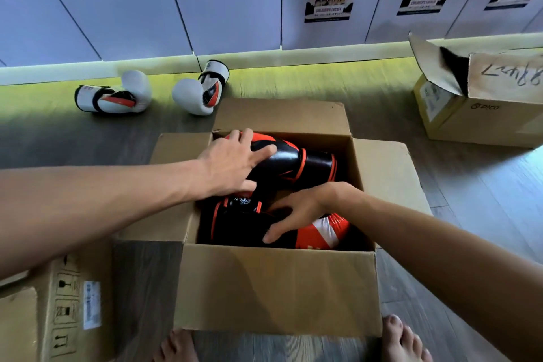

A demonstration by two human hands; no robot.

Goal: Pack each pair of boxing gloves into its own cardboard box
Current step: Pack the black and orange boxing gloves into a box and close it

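Observation:
An open cardboard box stands on the floor in front of me with two black-and-orange boxing gloves inside. My left hand presses flat on the far glove. My right hand rests with spread fingers on the near glove. Two white gloves, one on the left and one on the right, lie on the floor beyond the box, near the lockers.
A second open cardboard box sits at the right by the wall. A third carton stands at my lower left. White numbered lockers line the back. My bare feet touch the box's near side.

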